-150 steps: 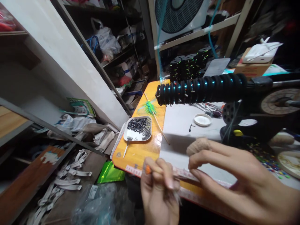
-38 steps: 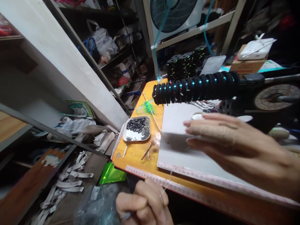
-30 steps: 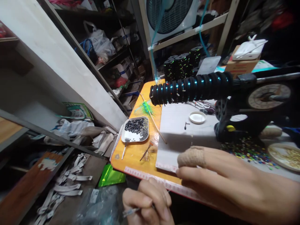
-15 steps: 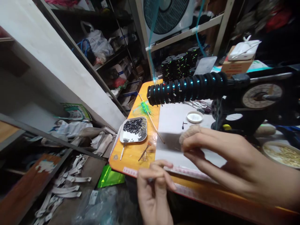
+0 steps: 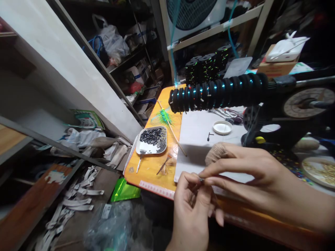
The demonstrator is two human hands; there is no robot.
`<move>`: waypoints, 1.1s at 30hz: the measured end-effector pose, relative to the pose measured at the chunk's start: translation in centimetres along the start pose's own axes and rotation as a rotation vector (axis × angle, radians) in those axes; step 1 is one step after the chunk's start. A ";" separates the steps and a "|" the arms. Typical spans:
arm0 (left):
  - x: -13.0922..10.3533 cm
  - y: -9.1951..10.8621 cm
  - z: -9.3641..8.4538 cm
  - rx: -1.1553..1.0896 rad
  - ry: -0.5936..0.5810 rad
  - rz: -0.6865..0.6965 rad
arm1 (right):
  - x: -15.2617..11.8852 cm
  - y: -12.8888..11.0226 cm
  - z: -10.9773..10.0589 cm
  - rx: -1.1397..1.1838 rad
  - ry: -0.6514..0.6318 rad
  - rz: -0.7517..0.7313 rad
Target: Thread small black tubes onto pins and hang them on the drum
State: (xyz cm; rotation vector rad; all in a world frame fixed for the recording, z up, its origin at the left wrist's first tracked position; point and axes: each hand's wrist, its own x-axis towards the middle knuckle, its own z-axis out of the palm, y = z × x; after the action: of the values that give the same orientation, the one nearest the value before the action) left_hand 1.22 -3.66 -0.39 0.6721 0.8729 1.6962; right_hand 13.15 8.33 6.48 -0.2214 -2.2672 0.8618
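My left hand (image 5: pixel 192 205) is closed in a pinch near the table's front edge. Thumb and finger of my right hand (image 5: pixel 246 170) pinch at the same spot, touching the left fingertips. Between them is a tiny dark item, too small to name. One finger of the right hand wears a beige cover (image 5: pixel 216 153). Behind the hands lies a white sheet (image 5: pixel 193 132) with a small black part (image 5: pixel 209 136) and a round white lid (image 5: pixel 222 127). A white tray (image 5: pixel 138 148) of black pieces stands to the left.
A black machine arm wrapped in dark rings (image 5: pixel 217 92) reaches over the table. On the orange tabletop (image 5: pixel 136 170) lie a thin stick (image 5: pixel 178 140) with green bristles (image 5: pixel 164 116) and small brushes (image 5: pixel 163 165). A dish of gold pieces (image 5: pixel 320 170) stands at the right.
My left hand has moved right and up, and my right fingertips have come down to meet it. The view has shifted slightly, with the hands now touching.
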 end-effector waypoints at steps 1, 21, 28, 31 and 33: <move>0.0 0.1 0.1 0.018 -0.001 -0.001 | -0.1 0.0 0.1 0.003 -0.005 -0.007; -0.4 1.0 -0.1 -0.174 0.211 0.216 | -1.1 1.1 0.7 -0.197 0.050 -0.130; -0.4 1.7 0.8 -0.228 0.309 0.135 | -1.3 1.4 1.1 -0.216 0.045 -0.165; -0.2 2.0 0.8 -0.272 0.305 0.075 | -1.3 1.4 1.0 -0.218 0.045 -0.162; -0.1 2.2 0.7 -0.317 0.282 -0.008 | -1.3 1.4 0.9 -0.230 0.037 -0.171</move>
State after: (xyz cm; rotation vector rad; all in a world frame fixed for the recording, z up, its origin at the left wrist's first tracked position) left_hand 0.57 -3.95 1.76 0.2186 0.7719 1.8980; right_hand 13.41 8.45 4.41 -0.1427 -2.3107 0.5050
